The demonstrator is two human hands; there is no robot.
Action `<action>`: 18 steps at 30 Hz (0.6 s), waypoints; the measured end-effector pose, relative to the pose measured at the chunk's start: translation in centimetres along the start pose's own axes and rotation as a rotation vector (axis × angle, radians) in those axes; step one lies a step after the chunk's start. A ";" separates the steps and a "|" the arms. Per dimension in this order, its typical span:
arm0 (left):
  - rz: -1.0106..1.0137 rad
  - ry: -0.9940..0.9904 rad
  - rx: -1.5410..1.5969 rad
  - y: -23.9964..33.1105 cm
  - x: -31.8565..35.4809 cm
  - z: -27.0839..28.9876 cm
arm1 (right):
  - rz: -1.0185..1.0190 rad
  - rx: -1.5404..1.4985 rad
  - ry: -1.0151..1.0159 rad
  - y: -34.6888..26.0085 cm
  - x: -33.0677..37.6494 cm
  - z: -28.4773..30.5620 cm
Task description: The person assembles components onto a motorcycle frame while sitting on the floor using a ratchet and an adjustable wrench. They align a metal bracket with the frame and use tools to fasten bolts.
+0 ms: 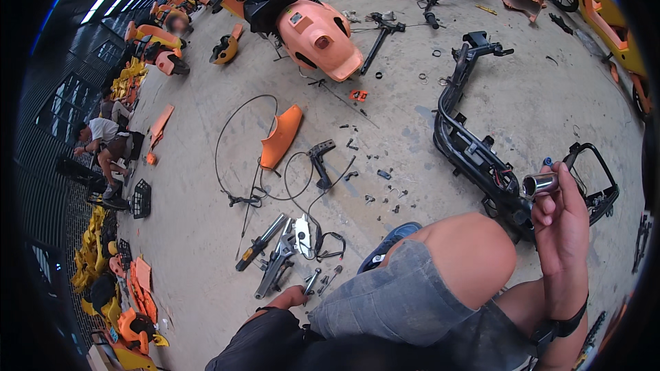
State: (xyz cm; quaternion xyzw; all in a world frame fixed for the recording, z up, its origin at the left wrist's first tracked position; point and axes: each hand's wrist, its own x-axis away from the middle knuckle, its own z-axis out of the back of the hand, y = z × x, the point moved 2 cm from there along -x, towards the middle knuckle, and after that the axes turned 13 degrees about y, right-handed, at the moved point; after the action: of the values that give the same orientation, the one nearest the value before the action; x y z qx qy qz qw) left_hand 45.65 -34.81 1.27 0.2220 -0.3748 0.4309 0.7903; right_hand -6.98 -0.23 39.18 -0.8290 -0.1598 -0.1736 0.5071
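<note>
My right hand (562,227) is raised at the right, its fingers and thumb pinching a shiny metal socket (540,185) with its hollow end facing left. Behind it lies a black scooter frame (474,144) on the floor. Low in the picture, my left hand (293,296) reaches down with its fingers closed around the lower end of a slim silver hand tool (312,280). Another small metal tool (333,277) lies just right of it. Above that hand are silver fork tubes (276,258) and a white-and-black part (302,235). My left fingertips are partly hidden.
Bolts and small fittings (385,174) are scattered ahead of my knee. Black cables (218,139) loop beside an orange panel (282,136). An orange scooter body (320,40) stands farther off. At the left, a person (106,144) sits near a black basket (141,198) and heaped yellow parts (93,254).
</note>
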 end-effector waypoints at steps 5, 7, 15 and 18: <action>0.155 0.119 -0.087 0.2 0.5 1.4 | 0.002 -0.094 0.035 -0.9 0.0 -0.4; 0.206 0.153 -0.126 0.0 0.3 1.7 | 0.009 -0.138 0.003 -1.4 -0.4 -0.3; 0.088 0.194 0.128 7.3 -1.8 6.9 | 0.034 -0.284 0.020 -2.8 -2.5 0.9; -0.110 0.170 0.474 15.8 1.4 12.6 | 0.055 -0.268 0.048 -2.9 -3.8 1.7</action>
State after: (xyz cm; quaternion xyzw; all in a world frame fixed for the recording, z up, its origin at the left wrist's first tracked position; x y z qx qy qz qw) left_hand 27.73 -34.19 10.60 0.3841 -0.1830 0.4803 0.7670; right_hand -11.46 2.17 39.03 -0.8889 -0.1005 -0.1992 0.4000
